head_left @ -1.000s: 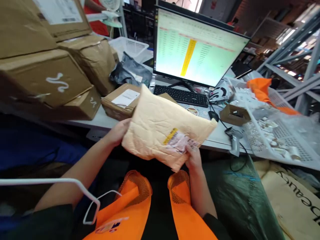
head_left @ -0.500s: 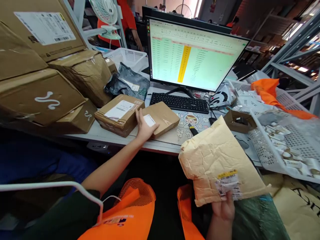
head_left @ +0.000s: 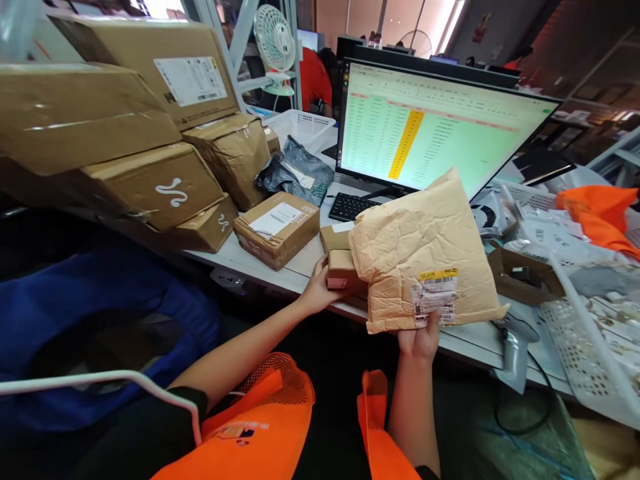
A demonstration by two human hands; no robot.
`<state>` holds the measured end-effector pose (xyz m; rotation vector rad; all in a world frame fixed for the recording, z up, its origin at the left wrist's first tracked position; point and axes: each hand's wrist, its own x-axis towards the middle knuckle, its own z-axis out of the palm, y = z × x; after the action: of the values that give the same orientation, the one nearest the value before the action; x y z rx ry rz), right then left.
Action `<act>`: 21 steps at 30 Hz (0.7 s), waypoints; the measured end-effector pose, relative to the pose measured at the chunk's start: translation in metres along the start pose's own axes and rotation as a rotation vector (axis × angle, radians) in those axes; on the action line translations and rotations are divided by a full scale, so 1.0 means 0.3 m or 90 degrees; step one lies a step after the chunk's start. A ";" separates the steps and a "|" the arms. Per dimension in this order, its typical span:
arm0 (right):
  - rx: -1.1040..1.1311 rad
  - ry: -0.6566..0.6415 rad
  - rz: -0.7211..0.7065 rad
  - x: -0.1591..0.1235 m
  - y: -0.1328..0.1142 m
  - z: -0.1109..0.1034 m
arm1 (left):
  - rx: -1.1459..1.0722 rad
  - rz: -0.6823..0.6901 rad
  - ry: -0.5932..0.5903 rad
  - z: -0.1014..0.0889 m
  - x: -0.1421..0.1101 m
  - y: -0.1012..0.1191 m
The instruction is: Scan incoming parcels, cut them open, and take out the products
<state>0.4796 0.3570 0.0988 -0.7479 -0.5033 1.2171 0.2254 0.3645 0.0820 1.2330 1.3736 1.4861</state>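
Observation:
My right hand [head_left: 420, 340] grips the lower edge of a padded envelope [head_left: 400, 253], thumb over its white and yellow label. The crumpled tan envelope is held up in front of the monitor and desk edge. My left hand [head_left: 320, 290] is closed round the left end of a small cardboard box [head_left: 341, 267]; its right part is hidden by the envelope. Behind that, a flat box with a white label [head_left: 343, 227] lies on the desk, mostly covered. Left of it sits a labelled carton [head_left: 277, 230].
Stacked cartons [head_left: 150, 180] fill the left side, with a grey plastic mailer [head_left: 295, 170] beside them. The monitor [head_left: 445, 127] stands behind a keyboard [head_left: 347, 207]. At right are a barcode scanner [head_left: 515, 353], an open small box [head_left: 525, 280] and a white basket [head_left: 590, 347].
The envelope has come up and left, now covering part of the keyboard and the flat box. My left hand has left the flat box's label and holds a small box. The view has turned left.

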 end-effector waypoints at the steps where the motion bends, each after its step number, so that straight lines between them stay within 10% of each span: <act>1: -0.002 0.004 -0.007 0.005 0.002 0.003 | 0.022 0.015 -0.001 0.000 -0.006 0.003; 8: 0.020 0.009 -0.079 0.041 -0.084 -0.008 | -0.218 -0.196 0.124 -0.041 0.045 0.090; 12: 0.074 -0.032 -0.037 0.195 -0.112 0.103 | -0.299 -0.288 0.138 -0.046 0.148 0.114; 21: 0.002 -0.073 0.152 0.420 0.116 0.358 | -0.353 -0.288 0.189 0.058 0.216 0.113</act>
<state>0.4171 0.5090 0.1390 -0.7541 -0.5168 1.4889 0.2285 0.4262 0.1249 0.3386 1.1963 1.6000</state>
